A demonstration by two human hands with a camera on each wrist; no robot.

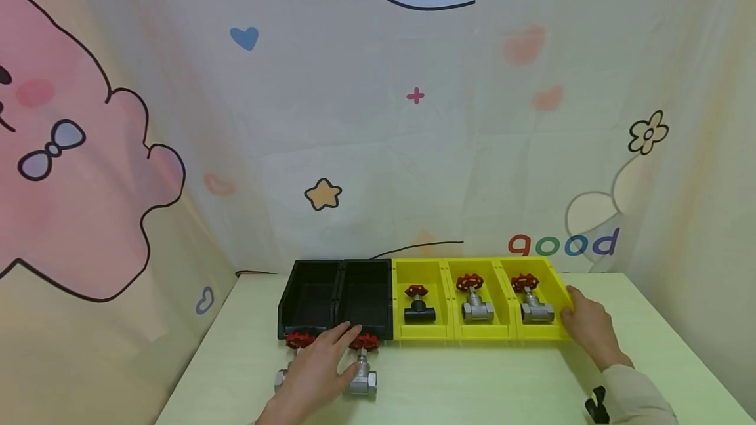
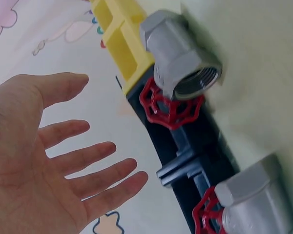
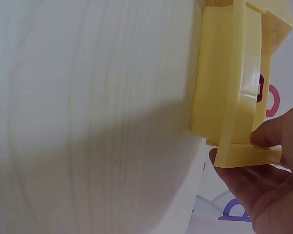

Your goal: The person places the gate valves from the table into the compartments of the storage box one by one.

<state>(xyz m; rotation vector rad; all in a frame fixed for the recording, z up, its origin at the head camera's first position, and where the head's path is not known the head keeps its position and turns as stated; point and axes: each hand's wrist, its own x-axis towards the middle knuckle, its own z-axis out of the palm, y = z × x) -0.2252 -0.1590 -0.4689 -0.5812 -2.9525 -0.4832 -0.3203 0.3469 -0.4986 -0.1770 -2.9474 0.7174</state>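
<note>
My left hand (image 1: pixel 315 370) hovers with spread, straight fingers over two metal valves in front of the black bins; the left wrist view shows its palm (image 2: pixel 34 161) touching nothing. The right one of these valves (image 1: pixel 362 379), with a red handwheel, stands before the second black bin (image 1: pixel 367 332). The other valve (image 2: pixel 256 200) is partly hidden by the hand in the head view. At the right end of the row, my right hand (image 1: pixel 593 330) grips the side wall of the last yellow bin (image 3: pixel 224 87), thumb on one side and fingers on the other.
Three yellow bins (image 1: pixel 422 331) join the black ones; each holds a valve with a red wheel, the leftmost a black-bodied valve (image 1: pixel 420 314). A small black object (image 1: pixel 598 405) lies beside my right sleeve. A printed curtain (image 1: pixel 378 117) hangs behind the table.
</note>
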